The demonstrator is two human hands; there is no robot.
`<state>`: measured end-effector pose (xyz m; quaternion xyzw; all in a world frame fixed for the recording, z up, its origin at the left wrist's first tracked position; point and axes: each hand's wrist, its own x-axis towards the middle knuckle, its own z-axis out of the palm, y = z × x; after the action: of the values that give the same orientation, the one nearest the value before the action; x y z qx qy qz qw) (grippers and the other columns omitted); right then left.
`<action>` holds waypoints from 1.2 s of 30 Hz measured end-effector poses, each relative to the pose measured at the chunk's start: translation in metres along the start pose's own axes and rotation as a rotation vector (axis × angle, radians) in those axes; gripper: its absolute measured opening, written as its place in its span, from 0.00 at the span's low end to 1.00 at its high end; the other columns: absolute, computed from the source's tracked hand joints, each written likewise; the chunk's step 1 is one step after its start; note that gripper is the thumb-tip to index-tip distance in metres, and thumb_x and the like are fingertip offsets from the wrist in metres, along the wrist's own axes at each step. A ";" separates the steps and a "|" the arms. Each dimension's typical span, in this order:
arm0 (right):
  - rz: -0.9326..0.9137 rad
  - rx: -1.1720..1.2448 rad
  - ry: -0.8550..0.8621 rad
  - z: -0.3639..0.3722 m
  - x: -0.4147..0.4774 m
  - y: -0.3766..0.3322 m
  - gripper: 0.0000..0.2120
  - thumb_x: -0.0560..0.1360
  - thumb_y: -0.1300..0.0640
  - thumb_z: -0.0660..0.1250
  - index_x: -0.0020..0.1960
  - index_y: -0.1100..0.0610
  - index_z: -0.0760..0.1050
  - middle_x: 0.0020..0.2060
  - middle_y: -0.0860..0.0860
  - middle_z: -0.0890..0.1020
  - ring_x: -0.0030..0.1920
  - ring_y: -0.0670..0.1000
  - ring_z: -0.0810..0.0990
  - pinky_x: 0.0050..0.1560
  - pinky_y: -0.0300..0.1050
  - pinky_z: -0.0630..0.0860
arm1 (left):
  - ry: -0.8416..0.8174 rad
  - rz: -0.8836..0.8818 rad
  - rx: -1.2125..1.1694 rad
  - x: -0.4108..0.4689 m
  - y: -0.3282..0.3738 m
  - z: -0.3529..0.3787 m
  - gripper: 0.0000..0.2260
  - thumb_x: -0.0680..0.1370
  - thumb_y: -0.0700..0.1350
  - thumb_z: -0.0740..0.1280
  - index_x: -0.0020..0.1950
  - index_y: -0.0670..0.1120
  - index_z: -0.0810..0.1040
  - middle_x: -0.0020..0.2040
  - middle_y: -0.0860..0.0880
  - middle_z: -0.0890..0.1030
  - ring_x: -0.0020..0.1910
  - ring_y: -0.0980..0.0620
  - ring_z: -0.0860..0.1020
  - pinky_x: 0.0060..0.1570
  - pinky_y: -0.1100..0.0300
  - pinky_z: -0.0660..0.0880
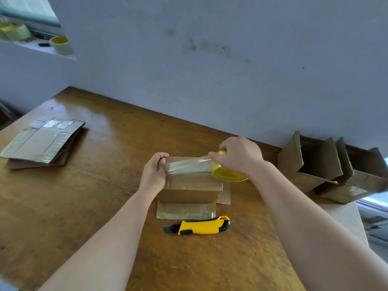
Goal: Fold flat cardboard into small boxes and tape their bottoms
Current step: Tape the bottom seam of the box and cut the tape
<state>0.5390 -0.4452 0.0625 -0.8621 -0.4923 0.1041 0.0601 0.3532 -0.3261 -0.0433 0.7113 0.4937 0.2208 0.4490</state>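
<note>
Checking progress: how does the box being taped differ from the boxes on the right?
The box stands closed side up, tape stretched across it; the right boxes lie tipped, flaps open, insides showing. The left hand grips the box and the right hand grips the roll at it; the right boxes are untouched. All are brown cardboard.

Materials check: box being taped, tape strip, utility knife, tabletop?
Box: brown cardboard, matte, creased folds.
Tape strip: clear glossy plastic film; box shows through, glare streaks.
Utility knife: yellow handle looks hard plastic, black grip inserts possibly rubber; blade tip dull metal.
Tabletop: wood or veneer, varnished; grain and reflections show.
</note>
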 end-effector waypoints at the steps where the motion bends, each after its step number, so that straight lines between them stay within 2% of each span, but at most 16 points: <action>1: 0.050 -0.047 -0.016 0.002 0.001 0.003 0.25 0.74 0.34 0.61 0.42 0.56 0.80 0.37 0.47 0.78 0.39 0.51 0.78 0.34 0.42 0.69 | 0.003 -0.007 0.000 0.000 0.000 0.000 0.13 0.84 0.46 0.51 0.63 0.51 0.73 0.56 0.53 0.73 0.52 0.55 0.72 0.40 0.64 0.69; 3: 0.138 -0.090 -0.052 0.008 0.000 0.008 0.28 0.73 0.31 0.61 0.35 0.56 0.76 0.34 0.49 0.78 0.36 0.52 0.78 0.30 0.41 0.67 | 0.011 -0.013 0.010 0.000 0.002 0.001 0.13 0.84 0.45 0.51 0.64 0.51 0.72 0.56 0.53 0.73 0.53 0.54 0.71 0.41 0.64 0.69; 7: 0.170 -0.114 -0.037 0.012 0.001 0.012 0.32 0.71 0.27 0.59 0.35 0.57 0.77 0.33 0.49 0.79 0.33 0.50 0.77 0.29 0.39 0.66 | 0.012 -0.003 0.009 -0.001 0.003 0.002 0.13 0.84 0.45 0.52 0.64 0.51 0.72 0.56 0.53 0.74 0.53 0.54 0.72 0.39 0.66 0.68; 11: 0.158 -0.135 -0.051 0.013 0.003 0.016 0.36 0.68 0.23 0.55 0.32 0.56 0.73 0.30 0.49 0.77 0.31 0.50 0.76 0.28 0.40 0.65 | 0.007 0.020 0.022 0.000 0.001 0.001 0.13 0.84 0.45 0.52 0.64 0.50 0.72 0.56 0.52 0.75 0.53 0.54 0.72 0.40 0.65 0.69; 20: 0.158 -0.164 -0.096 0.022 0.009 0.019 0.35 0.69 0.23 0.56 0.33 0.56 0.75 0.32 0.49 0.78 0.33 0.50 0.76 0.29 0.40 0.65 | 0.017 0.066 0.050 0.000 -0.002 0.001 0.13 0.84 0.44 0.52 0.64 0.48 0.72 0.57 0.52 0.74 0.54 0.54 0.72 0.45 0.64 0.69; 24: 0.160 -0.149 -0.098 0.024 0.010 0.022 0.35 0.68 0.23 0.56 0.32 0.56 0.73 0.31 0.49 0.77 0.33 0.50 0.76 0.28 0.41 0.65 | 0.015 0.069 0.048 0.001 -0.003 0.002 0.13 0.84 0.44 0.53 0.64 0.48 0.72 0.56 0.52 0.74 0.54 0.54 0.72 0.44 0.64 0.70; 29: 0.147 -0.202 -0.125 0.022 0.013 0.020 0.36 0.68 0.22 0.56 0.35 0.57 0.76 0.33 0.49 0.78 0.33 0.49 0.77 0.29 0.40 0.66 | 0.008 0.060 0.046 0.002 -0.003 0.001 0.13 0.84 0.45 0.52 0.64 0.49 0.72 0.56 0.53 0.74 0.53 0.54 0.72 0.41 0.67 0.69; 36: 0.123 -0.250 -0.130 0.030 0.015 0.024 0.38 0.69 0.22 0.52 0.36 0.57 0.77 0.33 0.50 0.79 0.33 0.50 0.77 0.30 0.40 0.67 | 0.005 0.105 0.040 0.003 -0.006 0.002 0.12 0.84 0.44 0.53 0.63 0.47 0.72 0.56 0.52 0.75 0.53 0.54 0.72 0.42 0.68 0.68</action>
<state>0.5592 -0.4441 0.0264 -0.8828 -0.4506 0.1010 -0.0864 0.3528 -0.3237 -0.0495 0.7444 0.4613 0.2358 0.4213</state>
